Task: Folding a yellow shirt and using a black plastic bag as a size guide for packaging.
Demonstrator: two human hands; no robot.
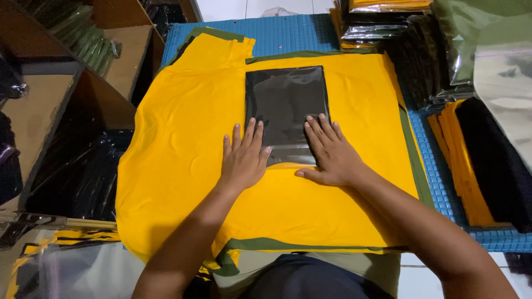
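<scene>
Both hands lie flat, fingers spread and gripping nothing: the left hand [243, 158] presses the yellow shirt [183, 149] with its fingertips on the near left corner of the black plastic sheet [286, 102], and the right hand [331, 152] rests over the sheet's near right corner. That glossy sheet sits in the middle of the shirt, which is spread across a blue mat [288, 33] with a green garment [413, 149] showing beneath along the right edge. Stacks of bagged clothes [388, 33] crowd the mat's far right corner. To my eye, the slick sheet could skid off-centre if one palm pushes harder, and the loose cloth could wrinkle under it.
</scene>
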